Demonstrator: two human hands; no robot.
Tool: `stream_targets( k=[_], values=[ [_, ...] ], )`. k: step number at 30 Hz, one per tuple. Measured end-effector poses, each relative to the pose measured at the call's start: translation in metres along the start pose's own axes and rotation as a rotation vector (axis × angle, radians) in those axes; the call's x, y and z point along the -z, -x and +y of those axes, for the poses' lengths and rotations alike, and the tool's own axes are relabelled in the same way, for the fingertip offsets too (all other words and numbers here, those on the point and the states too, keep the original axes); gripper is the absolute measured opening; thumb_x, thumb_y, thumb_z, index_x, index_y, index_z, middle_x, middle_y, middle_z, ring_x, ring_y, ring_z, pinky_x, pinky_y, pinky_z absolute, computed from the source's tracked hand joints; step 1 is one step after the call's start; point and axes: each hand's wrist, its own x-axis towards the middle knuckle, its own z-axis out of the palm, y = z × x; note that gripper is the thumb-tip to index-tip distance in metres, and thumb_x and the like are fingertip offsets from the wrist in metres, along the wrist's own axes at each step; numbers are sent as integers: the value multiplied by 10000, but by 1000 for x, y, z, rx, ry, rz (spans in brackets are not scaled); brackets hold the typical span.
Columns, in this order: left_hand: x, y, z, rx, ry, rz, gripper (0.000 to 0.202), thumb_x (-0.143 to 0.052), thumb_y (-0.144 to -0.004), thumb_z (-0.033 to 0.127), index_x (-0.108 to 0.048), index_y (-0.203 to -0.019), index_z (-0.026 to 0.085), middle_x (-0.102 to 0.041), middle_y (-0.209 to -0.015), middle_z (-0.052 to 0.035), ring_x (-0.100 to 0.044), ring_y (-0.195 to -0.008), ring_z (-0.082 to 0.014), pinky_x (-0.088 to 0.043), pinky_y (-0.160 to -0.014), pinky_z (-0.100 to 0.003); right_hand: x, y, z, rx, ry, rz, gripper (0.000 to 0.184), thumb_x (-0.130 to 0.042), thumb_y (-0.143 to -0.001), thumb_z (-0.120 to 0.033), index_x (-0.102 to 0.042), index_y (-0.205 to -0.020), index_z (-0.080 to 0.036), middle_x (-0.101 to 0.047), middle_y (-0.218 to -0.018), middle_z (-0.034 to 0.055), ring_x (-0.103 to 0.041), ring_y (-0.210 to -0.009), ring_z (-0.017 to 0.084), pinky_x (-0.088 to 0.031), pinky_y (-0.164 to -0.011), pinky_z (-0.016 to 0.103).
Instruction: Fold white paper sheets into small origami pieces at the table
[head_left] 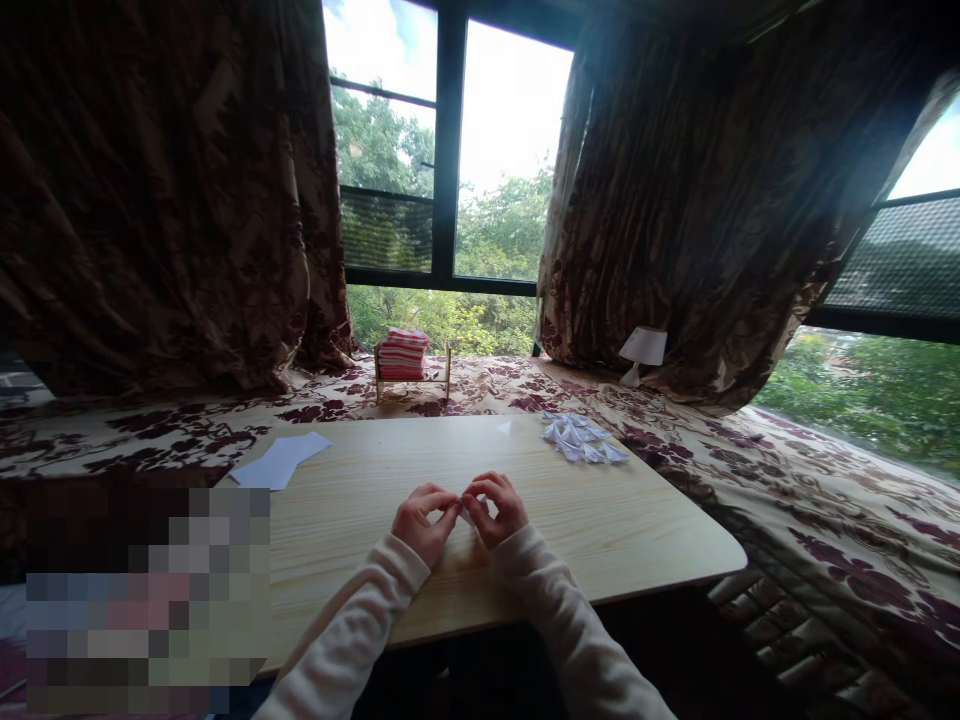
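Over the near middle of the pale wooden table [345, 540], my left hand [426, 520] and my right hand [496, 508] meet fingertip to fingertip. Between them is a small piece of folded white paper [474, 512], pinched by both hands and mostly covered by the fingers. To the right at the back, a cluster of small pointed folded paper pieces [581, 438] lies on the tabletop. White paper sheets [281, 460] rest at the table's left back edge, partly overlapping.
Behind the table, a small stand [412, 379] bears a stack of red-and-white striped cloths [403, 355] on a flower-patterned ledge cover [480, 385]. A white lamp [643, 348] stands at the right. Curtains [675, 180] frame the window. The lower left is pixelated.
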Motion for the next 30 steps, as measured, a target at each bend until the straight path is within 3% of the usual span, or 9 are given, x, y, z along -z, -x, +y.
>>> stream_targets(
  k=[6, 15, 22, 30],
  values=[
    [2, -2, 2, 58, -21, 51, 249, -615, -651, 223, -634, -887, 146, -595, -804, -60, -567, -764, -180, -469, -671, -309, 1, 0, 8, -109, -42, 75, 126, -466, -760, -245, -531, -672, -184, -546, -704, 33, -504, -694, 166, -419, -593, 280],
    [2, -2, 8, 85, 16, -19, 111, -572, -685, 235, -648, -654, 161, -593, -653, -29, -551, -643, -140, -457, -647, -276, -1, -1, 12, -237, -149, 87, 199, -485, -773, -341, -536, -675, -176, -558, -654, 17, -515, -578, 131, -430, -516, 247],
    [3, -2, 10, 113, 53, -29, 129, -575, -682, 260, -657, -643, 169, -601, -644, -22, -544, -636, -140, -444, -624, -264, -5, 2, 13, -297, -197, 106, 253, -488, -769, -401, -542, -682, -170, -557, -573, 8, -493, -500, 118, -402, -433, 224],
    [3, -2, 8, 195, 140, -30, 162, -578, -691, 286, -668, -646, 159, -630, -650, -33, -557, -637, -148, -438, -603, -252, -6, 0, 9, -286, -180, 106, 214, -500, -752, -359, -538, -659, -170, -569, -613, 22, -516, -563, 137, -429, -518, 263]
  ],
)
